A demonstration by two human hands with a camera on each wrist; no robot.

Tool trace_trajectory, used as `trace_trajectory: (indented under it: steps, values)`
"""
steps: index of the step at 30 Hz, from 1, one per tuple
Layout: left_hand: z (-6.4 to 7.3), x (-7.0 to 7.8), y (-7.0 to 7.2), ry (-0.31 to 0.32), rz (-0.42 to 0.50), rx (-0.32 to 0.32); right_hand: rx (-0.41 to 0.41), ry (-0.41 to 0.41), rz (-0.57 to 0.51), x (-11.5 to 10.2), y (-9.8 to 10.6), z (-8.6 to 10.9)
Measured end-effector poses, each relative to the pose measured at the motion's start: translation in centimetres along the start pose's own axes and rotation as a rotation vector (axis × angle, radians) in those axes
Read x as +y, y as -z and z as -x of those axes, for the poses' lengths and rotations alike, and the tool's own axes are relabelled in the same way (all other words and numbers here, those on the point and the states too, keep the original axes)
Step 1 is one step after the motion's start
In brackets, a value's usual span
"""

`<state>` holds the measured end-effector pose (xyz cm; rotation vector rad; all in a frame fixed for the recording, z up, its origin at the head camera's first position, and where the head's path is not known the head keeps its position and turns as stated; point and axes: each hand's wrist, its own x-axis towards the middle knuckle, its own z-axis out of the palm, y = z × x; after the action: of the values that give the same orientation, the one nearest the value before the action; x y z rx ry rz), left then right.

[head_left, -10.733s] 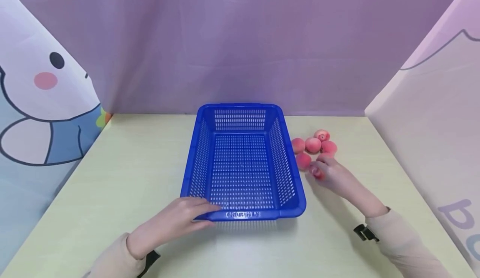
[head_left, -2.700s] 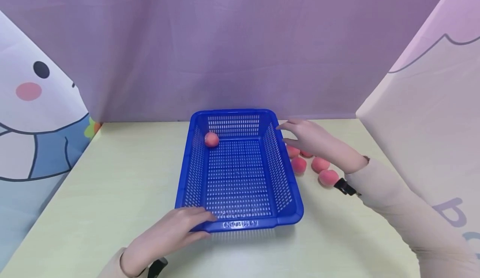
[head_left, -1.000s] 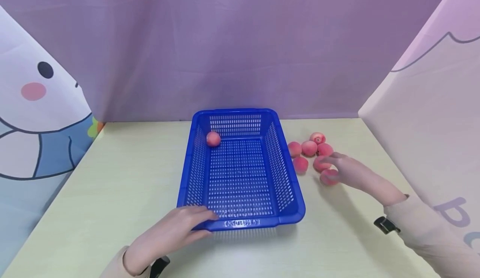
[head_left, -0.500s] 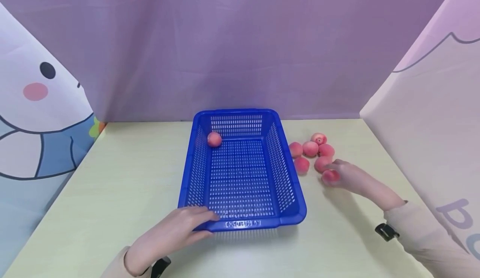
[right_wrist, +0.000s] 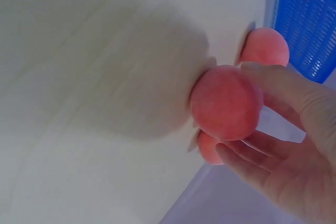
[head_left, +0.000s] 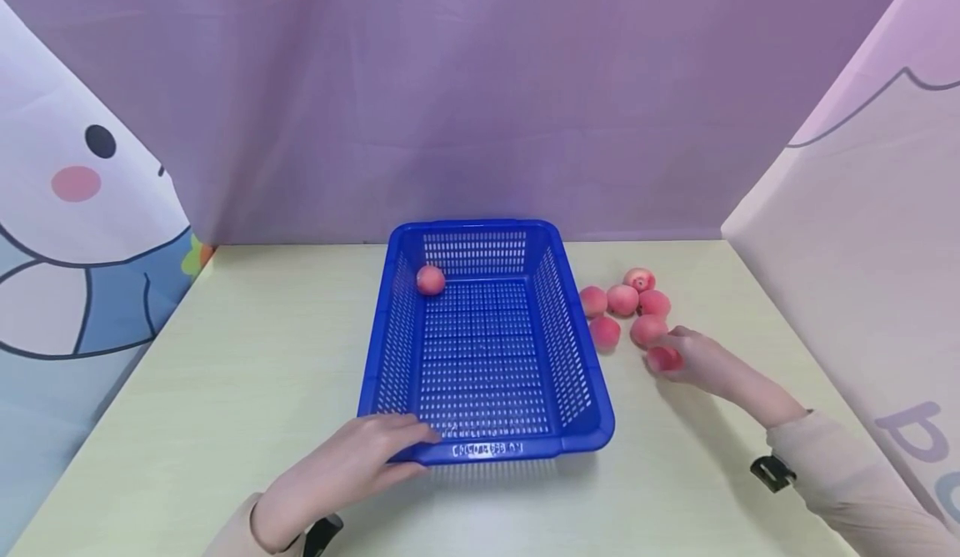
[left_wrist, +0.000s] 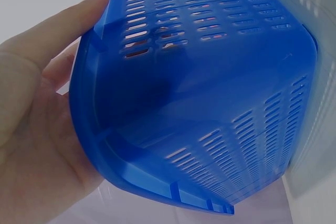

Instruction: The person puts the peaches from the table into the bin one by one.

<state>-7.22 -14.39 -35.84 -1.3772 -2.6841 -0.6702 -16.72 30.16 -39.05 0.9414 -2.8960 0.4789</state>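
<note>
A blue perforated plastic basket (head_left: 597,407) stands mid-table, with one pinkish-red peach (head_left: 431,280) in its far left corner. My left hand (head_left: 352,463) grips the basket's near left rim, thumb on one side and fingers on the other, as the left wrist view also shows. To the right of the basket, my right hand (head_left: 708,367) pinches a red peach (right_wrist: 227,103) between thumb and fingers, low over the table. Several more peaches (head_left: 622,299) lie in a loose group between that hand and the basket's right wall, the closest (head_left: 648,332) right beside the held one.
The pale table (head_left: 247,357) reaches back to a purple cloth backdrop (head_left: 465,98). A cartoon-printed panel (head_left: 45,257) borders the left side, and another pale panel (head_left: 862,273) the right. Dark wrist straps show at both sleeves.
A peach has come to lie in the basket's far left corner. My right hand has gone back to the group and closed its fingers on the nearest peach. The left hand keeps its grip on the rim.
</note>
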Motion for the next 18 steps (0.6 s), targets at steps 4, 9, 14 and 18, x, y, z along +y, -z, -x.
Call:
trace_trajectory:
  steps: [4,9,14,18]
  values:
    - [-0.01,0.01,-0.03,0.002,0.005,-0.004,-0.027,-0.033,0.014,0.28,-0.24,0.16]
    - [-0.04,0.08,-0.01,0.01,0.011,-0.014,-0.022,-0.036,0.023,0.52,-0.44,0.25]
    - [-0.05,0.1,0.01,0.01,0.008,-0.011,-0.009,-0.034,0.019,0.63,-0.51,0.26]
    - [-0.05,0.1,-0.02,0.004,0.007,-0.004,-0.009,-0.023,0.024,0.67,-0.52,0.26]
